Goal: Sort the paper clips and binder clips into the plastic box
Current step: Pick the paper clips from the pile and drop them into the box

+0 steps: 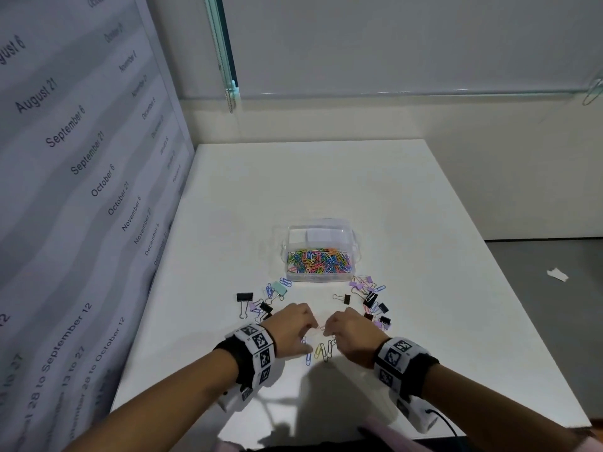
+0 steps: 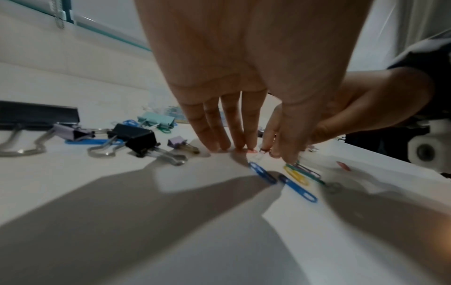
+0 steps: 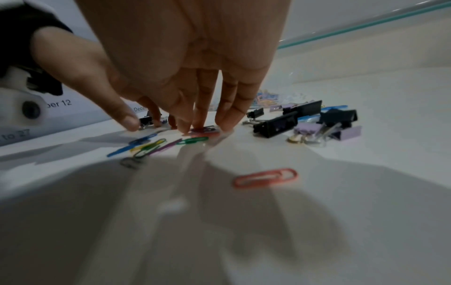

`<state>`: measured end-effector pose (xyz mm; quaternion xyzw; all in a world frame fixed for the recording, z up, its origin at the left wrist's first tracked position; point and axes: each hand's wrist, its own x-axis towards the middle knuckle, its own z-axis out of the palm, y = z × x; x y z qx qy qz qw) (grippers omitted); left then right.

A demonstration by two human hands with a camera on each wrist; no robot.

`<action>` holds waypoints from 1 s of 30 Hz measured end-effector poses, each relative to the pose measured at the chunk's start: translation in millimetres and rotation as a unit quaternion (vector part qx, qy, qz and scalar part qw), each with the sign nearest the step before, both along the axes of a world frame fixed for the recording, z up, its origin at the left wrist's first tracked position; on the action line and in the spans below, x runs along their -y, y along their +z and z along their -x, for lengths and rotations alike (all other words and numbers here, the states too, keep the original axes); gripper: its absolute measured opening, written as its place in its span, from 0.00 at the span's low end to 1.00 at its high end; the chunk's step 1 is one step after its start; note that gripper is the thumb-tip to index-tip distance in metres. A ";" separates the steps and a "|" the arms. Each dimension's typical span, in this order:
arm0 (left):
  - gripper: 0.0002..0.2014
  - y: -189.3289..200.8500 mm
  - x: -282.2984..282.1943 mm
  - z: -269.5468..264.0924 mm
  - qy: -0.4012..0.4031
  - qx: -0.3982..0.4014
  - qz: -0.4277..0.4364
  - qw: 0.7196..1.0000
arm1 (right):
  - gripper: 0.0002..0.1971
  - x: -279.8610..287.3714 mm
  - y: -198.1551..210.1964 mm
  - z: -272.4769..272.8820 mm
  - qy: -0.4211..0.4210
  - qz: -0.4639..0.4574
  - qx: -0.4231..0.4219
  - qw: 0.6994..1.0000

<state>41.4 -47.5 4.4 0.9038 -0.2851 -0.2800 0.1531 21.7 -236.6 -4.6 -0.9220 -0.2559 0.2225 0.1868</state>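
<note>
The clear plastic box (image 1: 321, 278) stands mid-table, its near compartment full of coloured paper clips (image 1: 319, 261). My left hand (image 1: 306, 324) and right hand (image 1: 334, 327) meet in front of it, fingertips down on the table. In the left wrist view the left hand (image 2: 234, 147) touches the surface with straight fingers beside blue paper clips (image 2: 262, 172). In the right wrist view the right hand (image 3: 202, 125) presses its fingertips on a purple and a red paper clip (image 3: 205, 130). A pink paper clip (image 3: 266, 177) lies loose nearer the wrist. Binder clips (image 1: 257, 303) lie left and further binder clips (image 1: 372, 301) right.
The white table (image 1: 326, 184) runs along a wall banner (image 1: 81, 174) printed with dates on the left. Its right edge drops to a grey floor (image 1: 554, 305). A window blind cord (image 1: 231, 96) hangs behind. More loose paper clips (image 1: 321, 350) lie between my wrists.
</note>
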 end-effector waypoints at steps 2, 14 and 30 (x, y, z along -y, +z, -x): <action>0.30 -2.3 -0.8 8.2 0.003 0.002 0.000 1.000 | 0.19 5.5 1.9 2.3 -0.001 -0.008 -0.010 1.000; 0.28 -11.9 14.0 22.1 0.121 -0.045 0.013 0.991 | 0.33 -1.2 -9.1 8.4 -0.106 -0.040 -0.074 0.991; 0.11 -22.1 17.8 14.9 0.013 0.012 -0.055 0.998 | 0.13 -15.2 5.4 -6.2 -0.019 0.066 -0.086 0.994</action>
